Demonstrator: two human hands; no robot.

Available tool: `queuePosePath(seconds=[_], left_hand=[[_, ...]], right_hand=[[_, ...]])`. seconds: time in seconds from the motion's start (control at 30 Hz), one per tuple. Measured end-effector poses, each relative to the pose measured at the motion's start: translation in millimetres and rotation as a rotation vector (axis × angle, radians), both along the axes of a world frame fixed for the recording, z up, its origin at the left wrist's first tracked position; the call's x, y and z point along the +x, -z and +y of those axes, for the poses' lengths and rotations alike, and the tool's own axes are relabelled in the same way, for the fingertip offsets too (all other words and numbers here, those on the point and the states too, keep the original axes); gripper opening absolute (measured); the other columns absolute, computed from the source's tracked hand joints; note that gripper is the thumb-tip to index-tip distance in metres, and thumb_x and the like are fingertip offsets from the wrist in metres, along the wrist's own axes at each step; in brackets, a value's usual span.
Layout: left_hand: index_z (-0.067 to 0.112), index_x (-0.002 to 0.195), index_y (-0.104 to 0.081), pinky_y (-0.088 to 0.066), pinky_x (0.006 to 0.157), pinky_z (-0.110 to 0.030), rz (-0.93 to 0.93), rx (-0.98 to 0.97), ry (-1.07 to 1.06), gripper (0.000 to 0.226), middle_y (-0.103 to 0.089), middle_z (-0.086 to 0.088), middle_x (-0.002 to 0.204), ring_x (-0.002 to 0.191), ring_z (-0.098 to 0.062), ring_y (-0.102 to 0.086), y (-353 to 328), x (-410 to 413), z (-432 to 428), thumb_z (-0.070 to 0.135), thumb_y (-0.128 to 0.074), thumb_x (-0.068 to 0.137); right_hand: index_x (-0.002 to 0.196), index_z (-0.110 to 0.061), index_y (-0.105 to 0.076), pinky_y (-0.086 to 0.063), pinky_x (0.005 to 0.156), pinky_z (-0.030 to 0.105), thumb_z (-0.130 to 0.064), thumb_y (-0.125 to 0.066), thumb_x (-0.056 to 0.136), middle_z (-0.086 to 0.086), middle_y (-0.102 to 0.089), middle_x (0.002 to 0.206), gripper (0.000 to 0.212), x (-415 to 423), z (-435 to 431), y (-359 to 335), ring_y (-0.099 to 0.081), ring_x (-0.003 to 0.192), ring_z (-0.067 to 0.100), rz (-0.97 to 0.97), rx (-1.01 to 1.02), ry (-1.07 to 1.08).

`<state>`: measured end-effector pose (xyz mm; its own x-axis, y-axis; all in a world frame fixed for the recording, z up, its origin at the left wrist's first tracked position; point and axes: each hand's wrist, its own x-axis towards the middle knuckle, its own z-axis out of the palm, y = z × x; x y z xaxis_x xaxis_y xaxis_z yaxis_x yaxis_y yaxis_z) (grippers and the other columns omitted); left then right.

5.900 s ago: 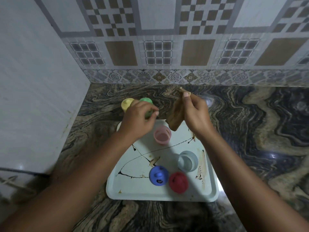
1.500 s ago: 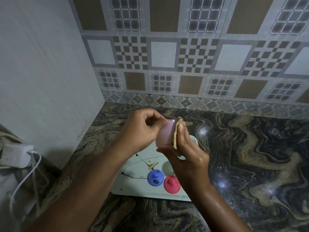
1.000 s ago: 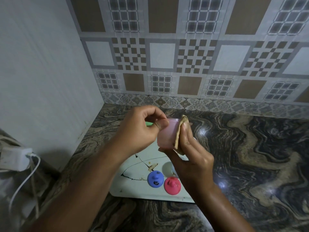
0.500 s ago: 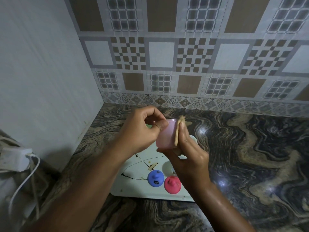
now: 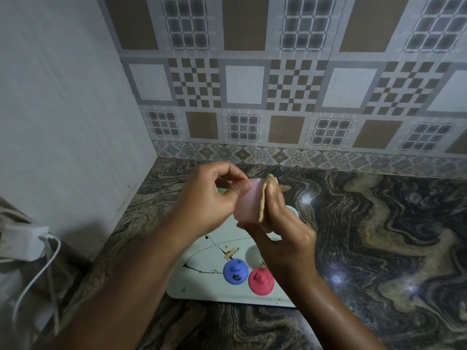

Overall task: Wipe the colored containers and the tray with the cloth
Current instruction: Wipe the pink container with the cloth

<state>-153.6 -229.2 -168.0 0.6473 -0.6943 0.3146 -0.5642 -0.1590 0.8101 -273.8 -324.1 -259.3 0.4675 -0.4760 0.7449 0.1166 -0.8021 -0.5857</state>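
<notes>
My left hand (image 5: 207,198) pinches the rim of a pale pink container (image 5: 249,204), held up in the air over the tray. My right hand (image 5: 283,231) presses a folded tan cloth (image 5: 265,198) against the container's right side, thumb under its base. Below them lies the white tray (image 5: 202,281), streaked with dark lines and brown smears. A blue container (image 5: 235,271) and a red container (image 5: 261,281) stand upside down near its front edge. A sliver of a green container (image 5: 222,190) shows behind my left hand. Another pale container is mostly hidden by my right wrist.
The tray sits on a dark swirled marble counter (image 5: 379,236) in a corner, with a plain wall on the left and a patterned tile wall behind. A white charger (image 5: 24,242) with a cable hangs at the left edge.
Since 5.9 s ago the pink container has been lifted off the tray. Over the last second the cloth has shifted slightly along its side; both hands stay in nearly the same place.
</notes>
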Motion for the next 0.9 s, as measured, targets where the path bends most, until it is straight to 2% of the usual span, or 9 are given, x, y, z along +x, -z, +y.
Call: queuePosePath(seconds=[0.07,0.1,0.2,0.37,0.43,0.53,0.7,0.83,0.9], left_hand=[[0.026,0.081,-0.071,-0.055,0.074,-0.023,0.079,-0.037,0.027,0.014,-0.07,0.012,0.077,0.075,-0.003,-0.065,-2.8,1.6,1.5,0.013,-0.073,0.087],[0.024,0.082,-0.071,-0.058,0.074,-0.026,0.162,-0.059,0.054,0.014,-0.069,0.01,0.076,0.075,-0.007,-0.065,-4.6,3.1,2.8,0.011,-0.072,0.088],[0.017,0.085,-0.072,-0.061,0.074,-0.028,0.338,-0.104,0.111,0.012,-0.069,0.007,0.076,0.075,-0.012,-0.066,-7.9,4.3,2.5,0.006,-0.069,0.088],[0.015,0.097,-0.076,-0.061,0.08,-0.036,0.355,-0.164,0.115,0.013,-0.077,0.005,0.092,0.089,-0.012,-0.072,-3.9,3.2,-1.9,0.018,-0.07,0.086],[0.013,0.107,-0.075,-0.06,0.083,-0.035,0.389,-0.158,0.146,0.025,-0.077,0.001,0.104,0.101,-0.016,-0.072,-0.3,6.0,0.1,0.023,-0.068,0.085],[0.012,0.095,-0.075,-0.06,0.074,-0.03,0.43,-0.149,0.132,0.01,-0.076,-0.001,0.091,0.089,-0.016,-0.071,2.4,9.7,1.7,0.009,-0.067,0.089],[0.023,0.083,-0.075,-0.056,0.072,-0.021,0.005,-0.055,0.081,0.002,-0.073,0.012,0.078,0.075,-0.002,-0.067,-1.1,4.8,-1.9,0.021,-0.075,0.084],[0.017,0.109,-0.074,-0.057,0.088,-0.032,0.31,-0.131,0.169,0.029,-0.076,0.004,0.108,0.103,-0.011,-0.071,-0.1,9.6,2.3,0.03,-0.067,0.084],[0.01,0.107,-0.074,-0.06,0.082,-0.035,0.487,-0.137,0.192,0.027,-0.076,-0.005,0.106,0.1,-0.018,-0.071,1.5,11.0,2.6,0.022,-0.066,0.084]], right_hand=[[0.147,0.0,-0.043,-0.058,0.081,0.02,-0.034,-0.089,0.069,-0.03,-0.067,0.112,0.096,-4.3,-1.9,-5.3,-0.07,0.092,-0.001,-0.037,0.2,-0.042],[0.149,-0.004,-0.04,-0.059,0.081,0.024,-0.037,-0.087,0.069,-0.029,-0.066,0.116,0.099,-5.6,-3.2,-6.9,-0.071,0.094,0.004,-0.058,0.254,-0.062],[0.148,-0.006,-0.038,-0.056,0.096,0.04,-0.037,-0.083,0.073,0.003,-0.063,0.137,0.093,-6.5,-4.1,-5.3,-0.063,0.124,0.02,-0.09,0.265,-0.124],[0.15,-0.005,-0.038,-0.057,0.064,0.04,-0.052,-0.076,0.082,0.003,-0.074,0.094,0.091,-4.7,0.2,-6.5,-0.058,0.075,0.01,-0.073,0.338,-0.116],[0.15,-0.006,-0.04,-0.058,0.067,0.036,-0.047,-0.077,0.082,0.003,-0.073,0.093,0.088,-6.7,-2.8,-8.5,-0.057,0.079,0.006,-0.09,0.381,-0.139],[0.144,0.002,-0.047,-0.058,0.08,0.033,-0.034,-0.08,0.078,0.011,-0.074,0.111,0.082,-5.8,-5.3,-7.0,-0.069,0.095,0.012,-0.032,0.269,-0.105],[0.134,0.009,-0.054,-0.054,0.095,0.028,-0.03,-0.085,0.075,0.025,-0.066,0.126,0.077,-0.7,0.6,0.7,-0.07,0.107,0.034,0.044,0.045,-0.008],[0.139,0.004,-0.048,-0.057,0.074,0.024,-0.027,-0.075,0.075,0.0,-0.071,0.102,0.076,-5.0,-1.2,-7.2,-0.063,0.083,0.005,-0.092,0.315,-0.078],[0.14,-0.001,-0.045,-0.051,0.067,0.016,-0.025,-0.069,0.072,-0.011,-0.064,0.088,0.076,-4.7,-3.5,-6.3,-0.054,0.076,-0.003,-0.134,0.402,-0.113]])
